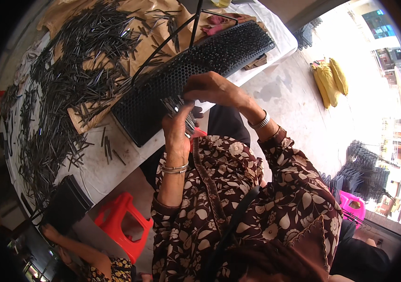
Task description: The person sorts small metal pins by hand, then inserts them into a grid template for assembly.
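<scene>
My left hand [176,131] is wrapped round a bundle of thin dark sticks [172,106], some glinting silver. Just above it, my right hand [213,89] has its fingers bent and pinched over the near edge of a long black honeycomb rack [151,96]. Whatever those fingertips hold is hidden. The rack lies slantwise along the table edge; its far right part looks filled with sticks standing in the holes, while open holes show in its middle. A thin black metal frame [172,37] rises over it.
A big heap of loose dark sticks [78,51] covers brown paper on the white-covered table [102,174]. A red plastic stool [126,221] stands below the edge. Another person's arm [80,248] reaches toward a black rack [66,202] at lower left. Yellow sacks [328,82] lie on the floor.
</scene>
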{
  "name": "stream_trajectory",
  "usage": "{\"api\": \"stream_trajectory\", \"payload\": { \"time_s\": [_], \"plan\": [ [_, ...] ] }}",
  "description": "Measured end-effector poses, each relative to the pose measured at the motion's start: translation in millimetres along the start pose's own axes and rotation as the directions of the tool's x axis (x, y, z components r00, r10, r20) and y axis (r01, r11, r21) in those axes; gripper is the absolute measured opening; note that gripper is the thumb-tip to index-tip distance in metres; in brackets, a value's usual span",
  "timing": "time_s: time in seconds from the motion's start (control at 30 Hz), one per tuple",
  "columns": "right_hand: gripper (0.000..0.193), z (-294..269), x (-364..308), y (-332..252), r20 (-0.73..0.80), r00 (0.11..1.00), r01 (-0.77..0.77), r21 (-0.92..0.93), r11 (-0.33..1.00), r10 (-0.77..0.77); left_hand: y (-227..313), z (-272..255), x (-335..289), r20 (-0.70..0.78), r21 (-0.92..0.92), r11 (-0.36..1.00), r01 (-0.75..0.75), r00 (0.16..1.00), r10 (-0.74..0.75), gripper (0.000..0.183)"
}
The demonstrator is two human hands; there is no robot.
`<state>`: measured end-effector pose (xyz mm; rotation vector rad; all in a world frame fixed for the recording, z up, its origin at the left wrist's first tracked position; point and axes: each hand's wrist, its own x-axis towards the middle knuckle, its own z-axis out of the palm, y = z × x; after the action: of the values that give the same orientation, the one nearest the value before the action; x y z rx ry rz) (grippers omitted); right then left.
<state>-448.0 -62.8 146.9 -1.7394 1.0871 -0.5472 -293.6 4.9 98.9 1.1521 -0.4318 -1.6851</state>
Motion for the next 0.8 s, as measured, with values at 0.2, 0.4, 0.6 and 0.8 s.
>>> {"api": "stream_trajectory", "payload": {
  "time_s": [0.2,0.4,0.6,0.8],
  "plan": [
    [0.022,-3.7,-1.8,7.2,0.04,0.999,-0.001,0.165,0.986,-0.005,5.6,4.1,-4.4,-0.008,0.001,1.0,-0.004,1.0,0.004,0.021],
    [0.023,-0.1,-4.1,9.5,0.06,0.998,-0.038,0.165,0.986,0.028,3.6,2.5,-3.4,-0.035,0.017,0.999,-0.028,0.999,0.028,0.017],
    [0.021,-0.2,-4.4,10.1,0.091,0.995,-0.049,0.095,0.994,0.04,1.6,4.5,-2.4,-0.062,0.016,1.0,-0.017,0.998,0.018,0.018],
    [0.019,2.0,-6.7,12.4,-0.02,1.0,-0.005,0.125,0.992,0.007,2.0,4.9,-3.5,-0.074,-0.031,1.0,0.001,0.997,-0.003,0.018]
  ]
}}
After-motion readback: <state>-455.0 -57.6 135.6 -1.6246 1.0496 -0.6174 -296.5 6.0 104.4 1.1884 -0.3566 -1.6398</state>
